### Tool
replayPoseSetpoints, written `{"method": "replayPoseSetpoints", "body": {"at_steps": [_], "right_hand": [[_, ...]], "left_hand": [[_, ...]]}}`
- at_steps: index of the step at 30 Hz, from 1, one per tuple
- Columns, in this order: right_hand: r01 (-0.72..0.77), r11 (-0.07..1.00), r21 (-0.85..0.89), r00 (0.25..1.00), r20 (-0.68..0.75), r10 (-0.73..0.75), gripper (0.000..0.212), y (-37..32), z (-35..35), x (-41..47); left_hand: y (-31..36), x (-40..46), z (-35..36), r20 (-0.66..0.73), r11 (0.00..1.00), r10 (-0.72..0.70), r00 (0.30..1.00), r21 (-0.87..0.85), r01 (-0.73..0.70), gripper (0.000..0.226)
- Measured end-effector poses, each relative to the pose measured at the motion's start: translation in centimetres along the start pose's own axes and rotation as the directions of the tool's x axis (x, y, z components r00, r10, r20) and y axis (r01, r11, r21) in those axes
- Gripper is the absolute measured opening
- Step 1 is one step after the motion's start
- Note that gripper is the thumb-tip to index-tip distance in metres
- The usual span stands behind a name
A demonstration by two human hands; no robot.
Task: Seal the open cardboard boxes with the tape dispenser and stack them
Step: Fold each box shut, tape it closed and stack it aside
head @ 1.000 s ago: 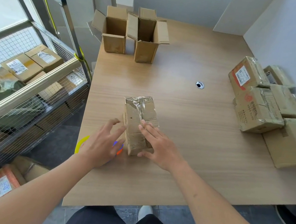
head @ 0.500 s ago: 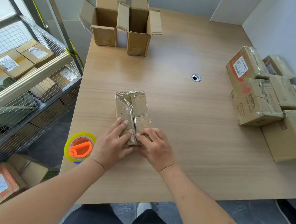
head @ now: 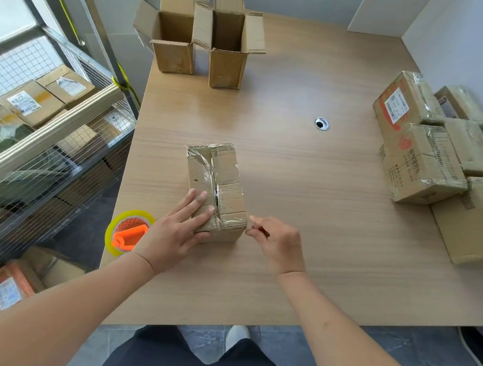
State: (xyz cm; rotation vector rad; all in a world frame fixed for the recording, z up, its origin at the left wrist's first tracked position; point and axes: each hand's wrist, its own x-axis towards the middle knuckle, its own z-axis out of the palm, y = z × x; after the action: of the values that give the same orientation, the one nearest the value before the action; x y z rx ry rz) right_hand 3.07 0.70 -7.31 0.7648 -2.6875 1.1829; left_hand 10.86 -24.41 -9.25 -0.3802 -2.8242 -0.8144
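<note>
- Currently, taped box (head: pixel 214 188) lies on desk (head: pixel 305 222), near front edge, centre-left; clear tape over top seam, wrinkled.
- Your left hand (head: pixel 177 229): fingers straight, flat on box's near-left top, thumb at near face. Pressing, not gripping.
- Your right hand (head: pixel 276 244): just beside box's near-right corner; fingers loosely curled, tips close together. Contact w/ box — can't tell. Holds nothing visible.
- Tape dispenser (head: pixel 128 233): yellow roll w/ orange core, at desk's left edge, just behind your left wrist.
- Two open boxes (head: pixel 203 39): upright, flaps up, side by side at far-left of desk.
- Sealed boxes (head: pixel 440 159): piled at desk's right side by wall, some stacked.
- Wire rack (head: pixel 41 132) left of desk, w/ more parcels.
</note>
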Motion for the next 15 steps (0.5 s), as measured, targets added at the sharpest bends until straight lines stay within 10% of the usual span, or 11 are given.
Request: {"method": "replayPoseSetpoints", "body": {"at_steps": [15], "right_hand": [[-0.436, 0.893, -0.114, 0.894, 0.063, 0.444, 0.055, -6.1, 3.7, -1.9]], "left_hand": [[1.7, 1.3, 0.1, 0.047, 0.986, -0.147, 0.988, -0.077, 0.15, 0.057]]}}
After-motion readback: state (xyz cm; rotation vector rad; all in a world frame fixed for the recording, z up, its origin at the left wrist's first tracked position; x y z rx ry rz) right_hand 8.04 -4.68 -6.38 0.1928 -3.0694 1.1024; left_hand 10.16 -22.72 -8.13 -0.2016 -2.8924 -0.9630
